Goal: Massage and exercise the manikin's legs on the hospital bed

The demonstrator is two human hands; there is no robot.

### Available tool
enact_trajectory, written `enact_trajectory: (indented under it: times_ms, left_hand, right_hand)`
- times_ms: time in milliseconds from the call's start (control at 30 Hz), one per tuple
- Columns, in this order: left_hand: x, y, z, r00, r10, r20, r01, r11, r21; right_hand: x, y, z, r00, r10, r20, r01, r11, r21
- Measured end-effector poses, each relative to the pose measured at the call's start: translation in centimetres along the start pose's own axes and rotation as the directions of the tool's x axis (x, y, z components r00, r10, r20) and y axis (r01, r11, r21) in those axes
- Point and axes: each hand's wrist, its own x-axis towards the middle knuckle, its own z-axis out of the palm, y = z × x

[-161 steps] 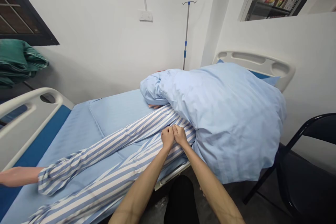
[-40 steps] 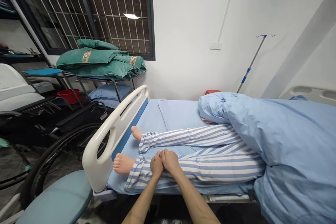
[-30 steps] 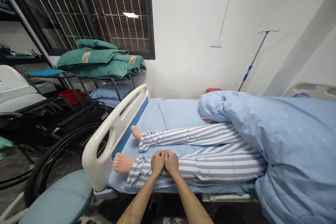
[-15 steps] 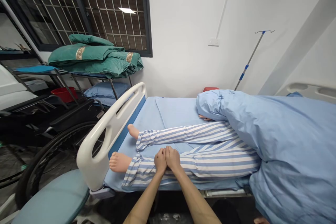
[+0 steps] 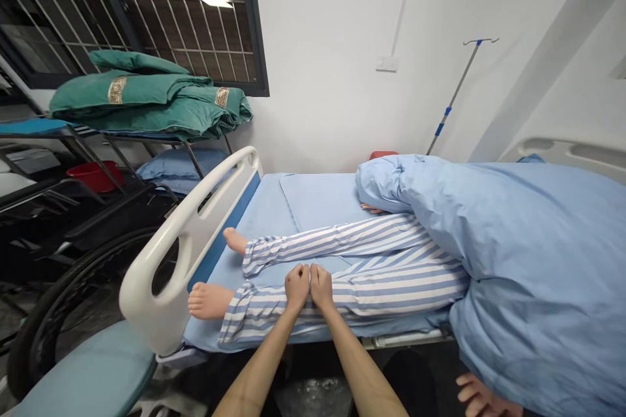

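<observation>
A manikin in blue-and-white striped trousers [image 5: 372, 273] lies on a hospital bed [image 5: 313, 199], bare feet [image 5: 208, 300] toward the white footboard [image 5: 183, 241]. A light blue quilt [image 5: 508, 241] is folded back over its upper body. My left hand [image 5: 297, 287] and my right hand [image 5: 321, 287] rest side by side, fingers curled, pressing on the near lower leg of the manikin. Nothing shows inside either fist.
A blue padded seat [image 5: 92, 378] and a wheelchair wheel [image 5: 63, 313] stand left of the footboard. Folded green blankets [image 5: 147, 94] lie on a rack under the barred window. An IV pole [image 5: 452, 98] stands behind the bed. The manikin's hand [image 5: 482, 397] hangs at lower right.
Since 5.4 s ago my hands moved from the thigh down to the lower leg. In the last second they stayed together on the calf, shifting only slightly while the view drifted.
</observation>
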Motion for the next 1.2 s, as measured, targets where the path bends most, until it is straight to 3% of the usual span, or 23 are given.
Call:
enact_trajectory:
  times_ms: [100, 233, 300, 400, 500, 567, 700, 833, 933, 1033, 1133, 1200]
  left_hand:
    - [-0.3, 0.7, 1.1, 0.999, -0.017, -0.027, 0.014, 0.995, -0.095]
    - [-0.9, 0.6, 1.8, 0.999, -0.034, -0.038, 0.035, 0.999, 0.013]
    - [-0.9, 0.4, 1.8, 0.999, -0.033, -0.025, 0.035, 0.997, 0.071]
    - [-1.0, 0.3, 1.6, 0.999, -0.042, 0.0, 0.041, 0.988, 0.149]
    - [-1.2, 0.4, 1.8, 0.999, -0.038, 0.033, 0.03, 0.974, 0.224]
    - [-1.4, 0.4, 1.9, 0.998, -0.034, 0.044, 0.022, 0.964, 0.264]
    - [-1.5, 0.7, 2.1, 0.997, -0.009, 0.077, -0.012, 0.965, 0.262]
    - [-1.2, 1.7, 2.7, 0.998, 0.016, 0.064, -0.025, 0.99, 0.141]
    - [-1.4, 2.9, 3.7, 0.999, 0.007, 0.046, -0.008, 1.0, 0.023]
    - [-1.9, 3.5, 4.7, 0.999, -0.02, 0.042, 0.019, 1.0, 0.022]
    - [-2.2, 3.3, 5.0, 0.999, -0.01, 0.035, 0.006, 0.993, 0.116]
    - [-2.2, 3.0, 4.9, 0.999, 0.002, 0.05, -0.01, 0.987, 0.163]
  right_hand:
    - [0.3, 0.3, -0.2, 0.998, 0.043, -0.05, -0.034, 0.984, 0.175]
    - [0.5, 0.2, -0.3, 0.994, 0.074, -0.078, -0.055, 0.972, 0.227]
    - [0.6, -0.1, -0.7, 0.996, 0.065, -0.054, -0.056, 0.988, 0.147]
    - [0.8, -0.6, -1.8, 0.999, 0.017, 0.05, -0.011, 0.993, -0.114]
    - [0.8, -0.3, -3.2, 0.987, -0.033, 0.159, 0.088, 0.934, -0.347]
    - [0.6, 0.5, -3.8, 0.983, -0.048, 0.175, 0.114, 0.912, -0.395]
    - [0.1, 2.2, -3.7, 0.998, -0.03, 0.061, 0.046, 0.956, -0.291]
    - [0.2, 3.1, -3.4, 0.999, 0.0, -0.047, -0.004, 0.996, -0.084]
    - [0.5, 3.3, -3.6, 0.995, 0.036, -0.088, -0.028, 0.995, 0.093]
    - [0.7, 3.4, -3.8, 0.99, 0.08, -0.113, -0.056, 0.978, 0.199]
    - [0.8, 3.1, -4.2, 0.992, 0.074, -0.101, -0.056, 0.984, 0.17]
    - [0.9, 2.7, -4.7, 0.998, 0.042, -0.052, -0.041, 0.998, 0.038]
